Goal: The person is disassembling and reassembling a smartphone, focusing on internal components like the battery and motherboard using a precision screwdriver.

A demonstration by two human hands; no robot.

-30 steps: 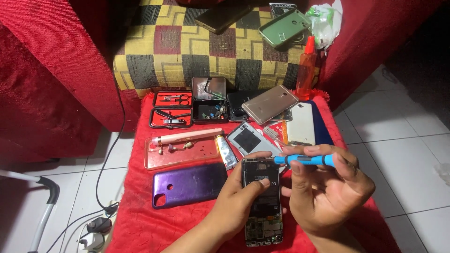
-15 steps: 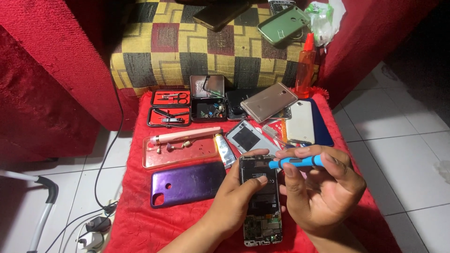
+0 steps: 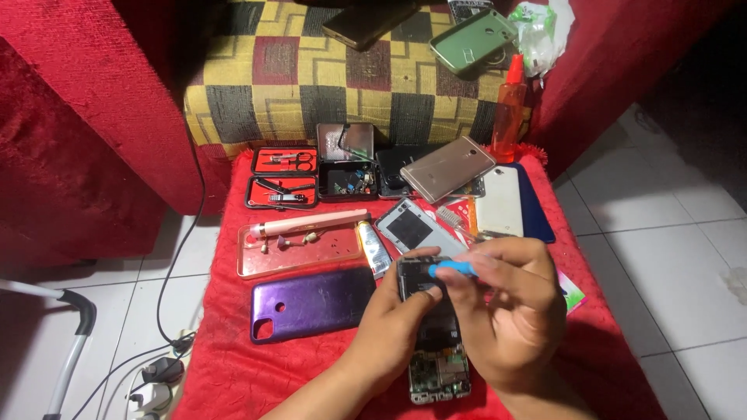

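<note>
Lowered since the earlier frame, the right hand (image 3: pixel 510 311) grips a blue screwdriver (image 3: pixel 455 268) over the opened phone (image 3: pixel 436 327) the left hand (image 3: pixel 397 323) clasps, purple back cover (image 3: pixel 311 303) at nine o'clock; a slipping tip might scratch exposed circuitry.

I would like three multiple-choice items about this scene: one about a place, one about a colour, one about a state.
1. Where does the purple back cover lie?
A. on the red cloth
B. on the cushion
C. on the floor tiles

2. What colour is the tool in the right hand?
A. yellow
B. blue
C. white

3. In what state is the phone under the left hand?
A. opened, with its inner board showing
B. closed in a case
C. wrapped

Answers: 1 A, it rests on the cloth beside the hands; 2 B, its handle is blue; 3 A, the inner parts are bare.
</note>
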